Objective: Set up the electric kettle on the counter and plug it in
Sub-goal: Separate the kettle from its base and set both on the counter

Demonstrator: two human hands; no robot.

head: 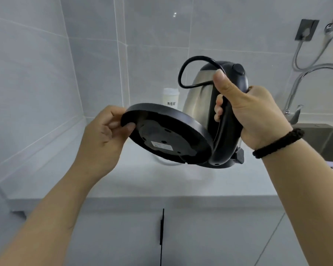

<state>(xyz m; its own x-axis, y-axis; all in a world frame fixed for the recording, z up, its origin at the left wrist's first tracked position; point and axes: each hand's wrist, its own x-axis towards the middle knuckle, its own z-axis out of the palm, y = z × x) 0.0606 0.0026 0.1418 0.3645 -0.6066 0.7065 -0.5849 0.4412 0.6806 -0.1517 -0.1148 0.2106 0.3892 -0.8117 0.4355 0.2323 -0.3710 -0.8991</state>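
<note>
Steel kettle (199,96) gripped by its black handle in right hand (252,114), fingers wrapped, frame centre; round base (167,137) pinched at its rim by left hand (102,139), above counter (161,181)

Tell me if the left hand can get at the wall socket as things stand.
Probably not: the left hand is occupied gripping the kettle base, and the wall socket sits far off to the right.
</note>
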